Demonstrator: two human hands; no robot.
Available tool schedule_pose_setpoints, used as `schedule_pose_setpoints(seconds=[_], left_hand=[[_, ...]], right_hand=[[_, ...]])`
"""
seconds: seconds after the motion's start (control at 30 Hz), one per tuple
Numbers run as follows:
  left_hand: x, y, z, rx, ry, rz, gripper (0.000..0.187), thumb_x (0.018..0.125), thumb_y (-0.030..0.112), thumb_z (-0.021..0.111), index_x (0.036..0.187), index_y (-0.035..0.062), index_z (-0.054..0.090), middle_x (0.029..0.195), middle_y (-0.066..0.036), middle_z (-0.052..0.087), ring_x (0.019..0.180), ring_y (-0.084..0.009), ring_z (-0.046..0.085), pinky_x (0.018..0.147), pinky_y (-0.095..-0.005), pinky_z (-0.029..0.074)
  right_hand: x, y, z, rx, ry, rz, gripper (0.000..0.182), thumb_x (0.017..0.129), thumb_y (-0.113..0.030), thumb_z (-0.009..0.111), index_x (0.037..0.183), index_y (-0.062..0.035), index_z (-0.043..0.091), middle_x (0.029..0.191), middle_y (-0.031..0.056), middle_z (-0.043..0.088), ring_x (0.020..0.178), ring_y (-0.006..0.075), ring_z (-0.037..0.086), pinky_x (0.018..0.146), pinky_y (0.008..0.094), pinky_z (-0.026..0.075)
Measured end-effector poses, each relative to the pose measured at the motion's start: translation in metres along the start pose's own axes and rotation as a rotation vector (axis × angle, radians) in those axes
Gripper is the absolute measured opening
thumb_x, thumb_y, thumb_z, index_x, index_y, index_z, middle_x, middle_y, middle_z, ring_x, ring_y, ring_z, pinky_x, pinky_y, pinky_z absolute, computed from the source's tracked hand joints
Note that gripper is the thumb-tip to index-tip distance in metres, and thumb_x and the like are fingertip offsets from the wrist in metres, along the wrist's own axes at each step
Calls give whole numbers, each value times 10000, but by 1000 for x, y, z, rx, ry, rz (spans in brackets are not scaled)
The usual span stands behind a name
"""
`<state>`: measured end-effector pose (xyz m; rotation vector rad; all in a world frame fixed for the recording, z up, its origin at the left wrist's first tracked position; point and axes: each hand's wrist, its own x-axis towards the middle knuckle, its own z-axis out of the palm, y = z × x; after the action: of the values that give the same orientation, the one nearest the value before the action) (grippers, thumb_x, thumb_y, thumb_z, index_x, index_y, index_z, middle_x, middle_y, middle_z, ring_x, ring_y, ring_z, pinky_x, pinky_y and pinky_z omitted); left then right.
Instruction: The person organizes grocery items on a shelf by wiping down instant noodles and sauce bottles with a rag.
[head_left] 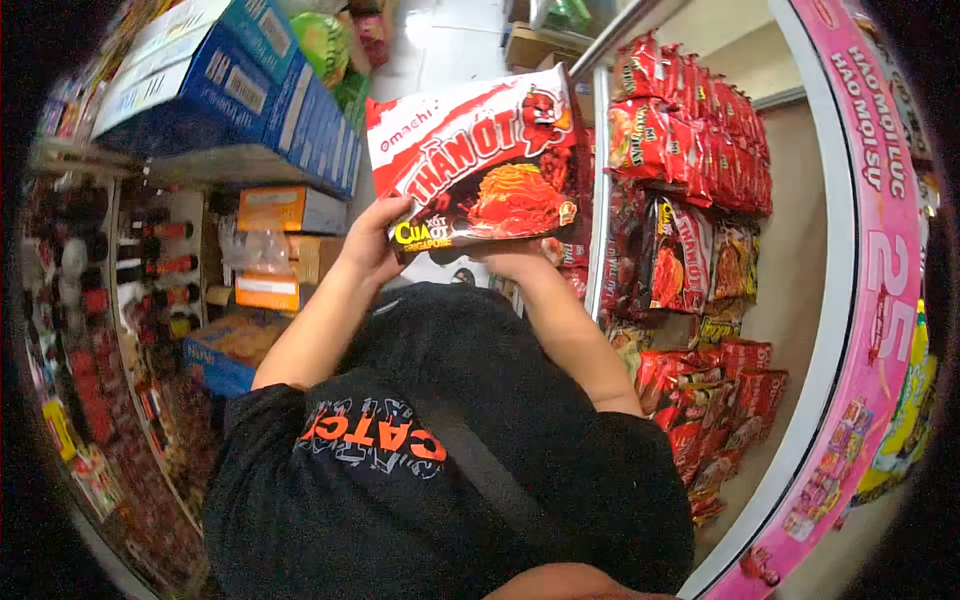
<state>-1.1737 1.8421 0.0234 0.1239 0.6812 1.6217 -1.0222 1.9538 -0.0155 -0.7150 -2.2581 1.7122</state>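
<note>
Head view looks down over our black T-shirt [440, 470] at a shop aisle. We hold a large red and white multipack of Omachi noodles [480, 160] up in front of us, its printed face turned toward the camera, as if so the label can be read. Our left hand [372, 240] is closed on the pack's lower left corner, thumb on the front and fingers behind it. Our right hand [520, 258] grips the bottom edge from underneath, mostly hidden by the pack itself, so the weight rests across both hands and the soft pack stays flat rather than folding.

On the right, just beside the pack, stands a pink-framed display rack [870, 250] with rows of red noodle packets [690, 120] standing on edge, faces outward, packed tight so they prop each other up. More red packets [720, 400] lie loosely heaped on the nearer, lower part of the rack.

On the left, blue cartons [230, 80] are stacked on a shelf, orange boxes [285, 210] sit below them, and dark bottles with red caps [150, 265] line the shelves further left.
</note>
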Motion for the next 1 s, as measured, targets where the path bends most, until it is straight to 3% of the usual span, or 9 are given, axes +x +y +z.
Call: schedule_pose_setpoints(seconds=[0.07,0.13,0.33,0.53,0.6,0.63,0.73,0.9,1.0], left_hand=[[-12,-11,5,13,33,77,457,758,206,541,1151,-4,437,1087,-155,550,963,-267,562,862,-419,444],[-27,-22,11,27,56,151,457,754,184,545,1151,-17,438,1087,-146,552,976,-263,557,865,-416,441],[-45,-13,25,-143,81,265,476,774,99,515,1215,3,365,1164,-131,500,1039,-228,519,899,-375,415],[-74,4,-3,-115,40,433,454,848,182,481,1236,-2,334,1196,-135,471,1061,-238,502,914,-377,406],[-86,3,-28,-170,42,440,445,869,223,459,1236,6,332,1176,-132,483,1049,-233,510,897,-376,423],[-91,3,-29,-152,109,469,452,878,250,447,1246,22,316,1167,-128,487,1036,-226,519,877,-379,440],[-96,-10,-47,-122,313,535,527,871,396,418,1232,20,345,1178,-140,488,1048,-253,513,892,-397,428],[-114,-27,-69,-248,338,537,557,866,431,406,1239,23,339,1185,-131,484,1049,-244,513,883,-385,436],[-115,-40,-76,-282,348,557,564,865,440,393,1244,27,332,1191,-127,480,1052,-242,512,877,-388,442]], right_hand=[[10,1,7,743,14,74,493,805,-419,472,1144,-60,472,1159,113,493,1043,266,487,895,402,393],[11,-7,10,1179,-7,116,470,808,-400,476,1133,-61,476,1141,111,503,1022,258,499,881,395,401],[22,-29,12,1486,53,88,399,817,-343,486,1102,-63,488,1085,103,535,960,235,534,840,374,426],[20,36,-27,1277,430,137,297,845,-299,456,1019,-64,507,999,100,567,891,220,561,799,362,448],[6,5,-27,1216,524,144,278,852,-300,438,983,-65,508,963,99,573,882,227,562,808,373,449],[4,3,-25,1098,490,51,270,887,-304,355,984,-89,486,1034,85,528,983,245,520,862,412,421],[4,-24,-11,1195,490,98,349,895,-333,327,1106,-86,455,1102,104,516,1011,268,507,827,408,441],[-6,-42,30,907,249,3,396,897,-305,304,1205,-67,376,1150,130,485,1041,285,493,873,406,409],[-10,-24,29,37,93,-296,379,725,-138,438,1090,-40,475,1052,131,501,972,268,485,865,368,383]])
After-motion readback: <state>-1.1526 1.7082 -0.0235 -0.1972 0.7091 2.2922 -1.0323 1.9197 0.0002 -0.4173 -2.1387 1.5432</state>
